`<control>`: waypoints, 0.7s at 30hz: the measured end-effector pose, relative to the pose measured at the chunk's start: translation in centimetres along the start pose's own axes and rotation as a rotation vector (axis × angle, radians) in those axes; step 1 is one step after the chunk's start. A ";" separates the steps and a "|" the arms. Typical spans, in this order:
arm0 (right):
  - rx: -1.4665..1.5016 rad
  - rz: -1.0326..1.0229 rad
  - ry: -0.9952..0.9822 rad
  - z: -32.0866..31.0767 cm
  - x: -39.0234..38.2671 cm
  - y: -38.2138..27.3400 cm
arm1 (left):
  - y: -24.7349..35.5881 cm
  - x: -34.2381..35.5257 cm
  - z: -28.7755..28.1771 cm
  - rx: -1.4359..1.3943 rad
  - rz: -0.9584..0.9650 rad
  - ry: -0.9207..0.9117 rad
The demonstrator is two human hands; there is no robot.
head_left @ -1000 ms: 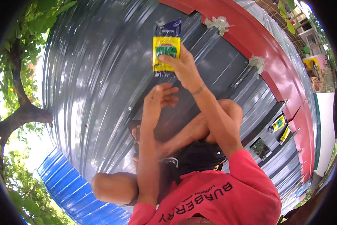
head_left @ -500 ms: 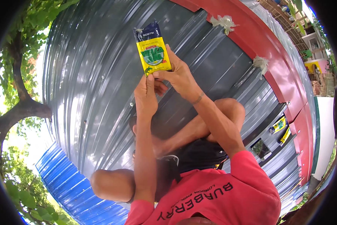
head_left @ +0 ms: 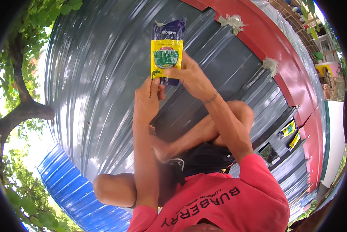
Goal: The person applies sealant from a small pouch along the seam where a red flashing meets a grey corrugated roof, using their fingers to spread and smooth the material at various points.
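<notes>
A flat yellow and dark blue pouch point(head_left: 167, 52) with green lettering is held up in front of me, above the grey corrugated metal sheets point(head_left: 104, 100). Its top edge looks crumpled and partly see-through. My left hand point(head_left: 147, 99) is closed on the lower left corner, thumb to the front. Along the lower right edge, my right hand point(head_left: 190, 77) is closed too, its thumb across the front and its fingers behind the pouch, mostly hidden. What is inside the pouch cannot be seen. My legs are folded beneath my forearms.
Right of me lie two more yellow packs point(head_left: 287, 129) and a dark, shiny square object point(head_left: 269, 153). Red metal flashing point(head_left: 275, 50) runs along the right, with ragged whitish clumps point(head_left: 232, 24) on it. A blue corrugated sheet point(head_left: 71, 185) and a tree branch point(head_left: 30, 112) are at left.
The pouch has moved to the right and turned more upright. My right hand has shifted right and slightly down with it; my left hand stays on the lower corner.
</notes>
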State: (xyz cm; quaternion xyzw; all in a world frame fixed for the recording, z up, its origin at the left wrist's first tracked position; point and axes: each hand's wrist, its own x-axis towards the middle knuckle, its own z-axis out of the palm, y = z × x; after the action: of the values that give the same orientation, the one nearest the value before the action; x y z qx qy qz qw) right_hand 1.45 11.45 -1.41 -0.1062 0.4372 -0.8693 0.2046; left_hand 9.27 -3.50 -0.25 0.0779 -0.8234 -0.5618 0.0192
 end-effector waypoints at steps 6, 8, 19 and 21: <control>0.065 0.078 0.051 1.0 -0.5 0.4 | 0.4 0.5 -0.2 0.100 -0.013 -0.073; 0.013 0.085 0.038 0.4 -0.5 -0.1 | 0.7 0.3 0.3 0.127 -0.002 -0.084; 0.053 -0.026 0.190 -1.0 1.2 -1.2 | 1.6 -0.2 1.5 0.275 0.074 -0.118; 0.055 -0.051 0.183 -1.8 1.8 -1.3 | 1.5 -0.4 1.7 0.301 0.086 -0.118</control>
State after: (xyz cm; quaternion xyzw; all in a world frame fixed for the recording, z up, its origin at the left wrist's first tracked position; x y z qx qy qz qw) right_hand -1.21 12.63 -1.41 -0.0318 0.4270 -0.8921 0.1444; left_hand 9.28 -1.36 0.60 0.0113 -0.9005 -0.4345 -0.0170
